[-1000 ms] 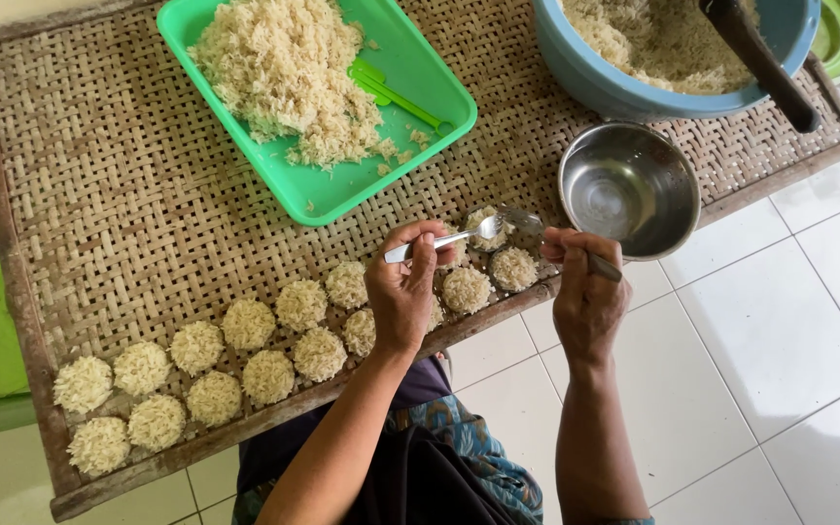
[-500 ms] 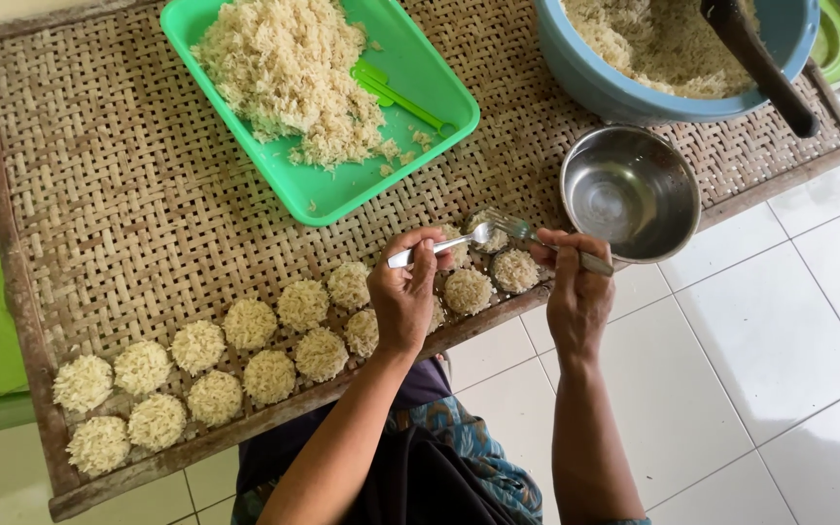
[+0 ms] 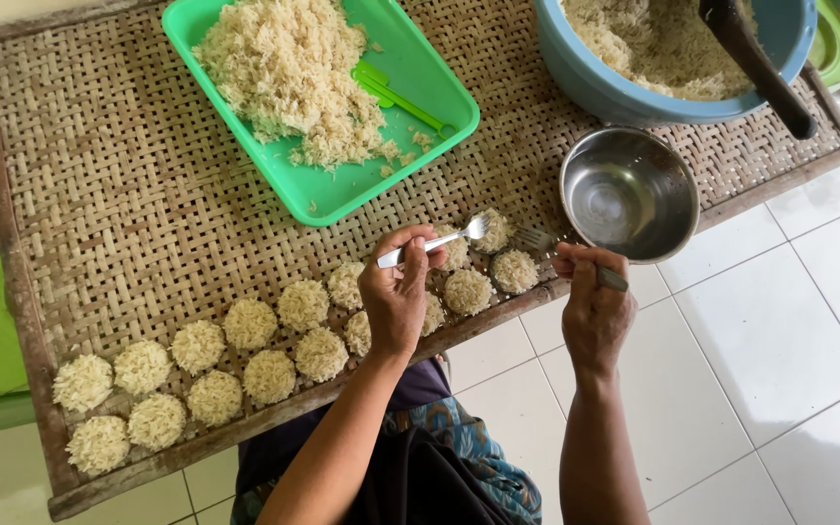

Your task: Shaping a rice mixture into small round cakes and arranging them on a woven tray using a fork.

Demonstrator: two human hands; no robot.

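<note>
Woven desk (image 3: 99, 194): carries everything; a green tray (image 3: 439, 92) of loose rice, a blue basin (image 3: 585, 73) and a steel bowl (image 3: 629, 194) sit on it.
Rice patties (image 3: 250, 323): two rows along the near edge; probably light, crumbly, best lifted from beneath.
Left hand (image 3: 399, 292): clenched on a spoon (image 3: 439, 240), bowl against the newest patty (image 3: 493, 231).
Right hand (image 3: 593, 301): grasping a fork (image 3: 537, 238), tines beside that patty.

Green tray (image 3: 342, 194), blue bowl (image 3: 595, 83), steel bowl (image 3: 629, 194), tan woven mat (image 3: 128, 194), pale rice cakes (image 3: 250, 324).
</note>
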